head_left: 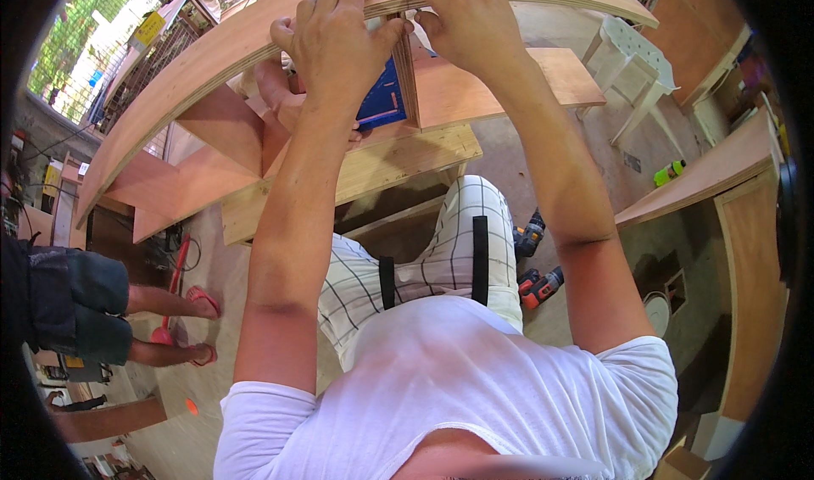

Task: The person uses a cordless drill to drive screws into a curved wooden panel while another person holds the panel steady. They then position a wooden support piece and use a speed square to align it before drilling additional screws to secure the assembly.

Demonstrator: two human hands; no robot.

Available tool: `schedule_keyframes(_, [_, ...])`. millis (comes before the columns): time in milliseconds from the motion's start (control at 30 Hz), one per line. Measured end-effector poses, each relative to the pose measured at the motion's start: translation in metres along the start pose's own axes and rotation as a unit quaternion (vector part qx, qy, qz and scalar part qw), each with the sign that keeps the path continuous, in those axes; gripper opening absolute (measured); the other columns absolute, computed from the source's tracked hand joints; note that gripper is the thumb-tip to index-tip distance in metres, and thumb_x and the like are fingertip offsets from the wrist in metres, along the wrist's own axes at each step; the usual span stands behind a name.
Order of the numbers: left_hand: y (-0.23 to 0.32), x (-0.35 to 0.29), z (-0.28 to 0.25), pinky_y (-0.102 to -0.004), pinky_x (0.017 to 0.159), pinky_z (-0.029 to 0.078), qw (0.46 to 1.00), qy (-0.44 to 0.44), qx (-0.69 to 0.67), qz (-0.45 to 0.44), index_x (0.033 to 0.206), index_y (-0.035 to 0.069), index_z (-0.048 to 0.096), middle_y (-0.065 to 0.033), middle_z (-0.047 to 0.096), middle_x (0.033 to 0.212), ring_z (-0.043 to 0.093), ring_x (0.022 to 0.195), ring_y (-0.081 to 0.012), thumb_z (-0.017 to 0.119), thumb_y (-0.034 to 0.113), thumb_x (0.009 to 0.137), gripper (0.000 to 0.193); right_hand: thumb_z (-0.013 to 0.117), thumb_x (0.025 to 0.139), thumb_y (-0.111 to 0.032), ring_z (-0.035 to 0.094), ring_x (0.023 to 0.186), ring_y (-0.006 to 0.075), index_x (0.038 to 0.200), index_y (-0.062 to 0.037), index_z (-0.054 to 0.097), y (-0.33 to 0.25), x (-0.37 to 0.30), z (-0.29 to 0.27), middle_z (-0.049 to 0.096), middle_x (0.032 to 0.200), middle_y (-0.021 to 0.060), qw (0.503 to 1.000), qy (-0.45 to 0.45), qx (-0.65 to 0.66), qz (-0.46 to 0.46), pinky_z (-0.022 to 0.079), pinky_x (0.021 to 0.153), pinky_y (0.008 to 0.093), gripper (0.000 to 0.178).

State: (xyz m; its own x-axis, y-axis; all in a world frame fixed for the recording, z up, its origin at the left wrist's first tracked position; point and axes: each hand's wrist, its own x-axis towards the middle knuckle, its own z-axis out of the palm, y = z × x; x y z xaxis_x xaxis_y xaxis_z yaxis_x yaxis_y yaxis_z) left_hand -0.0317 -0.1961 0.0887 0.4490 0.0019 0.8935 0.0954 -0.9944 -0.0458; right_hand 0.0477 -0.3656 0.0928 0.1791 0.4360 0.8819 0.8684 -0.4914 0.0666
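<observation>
My left hand (332,39) and my right hand (469,20) lie over a long plywood panel (212,43), fingers on its top and thumbs at its near edge. Both hands are closed on that edge, close to each other. Between them, a plywood upright (409,86) meets the panel from below. Just left of the upright is a blue flat tool (381,103), perhaps a square. Another person's hand (291,111) reaches in beneath the panel near it, partly hidden by my left forearm. A lower plywood board (462,94) joins the upright's foot, above a wooden bench plank (437,151).
Two power drills (531,236) stand on the floor beside my right leg. A white plastic chair (632,60) is at the far right, with a plywood sheet (708,187) nearer. At left stands a person (93,298) in sandals, near a red-handled tool (179,264).
</observation>
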Motion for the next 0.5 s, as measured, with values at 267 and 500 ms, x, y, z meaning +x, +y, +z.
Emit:
schedule_keyframes(267, [0.0007,0.0015,0.0038,-0.0551,0.095,0.033,1.0,0.012,0.003,-0.007,0.109,0.014,0.079,-0.0024,0.072,0.106,0.063,0.106,-0.0254,0.083,0.054,0.076,0.052,0.072,0.08,-0.014,0.067,0.115,0.0266,0.112,-0.012,0.069,-0.0012,0.0004,0.0008,0.073,0.118,0.009,1.0,0.005,-0.012,0.001,0.047,0.1,0.0464,0.032])
schedule_keyframes(500, [-0.0019,0.0001,-0.0001,-0.0553,0.096,0.034,1.0,-0.017,0.004,0.006,0.117,0.014,0.076,-0.0047,0.071,0.112,0.062,0.111,-0.0285,0.08,0.055,0.078,0.056,0.07,0.081,-0.015,0.069,0.106,0.0276,0.104,-0.0134,0.07,0.0008,0.0011,0.0068,0.075,0.109,0.0082,0.999,0.032,-0.01,0.002,0.049,0.094,0.0451,0.023])
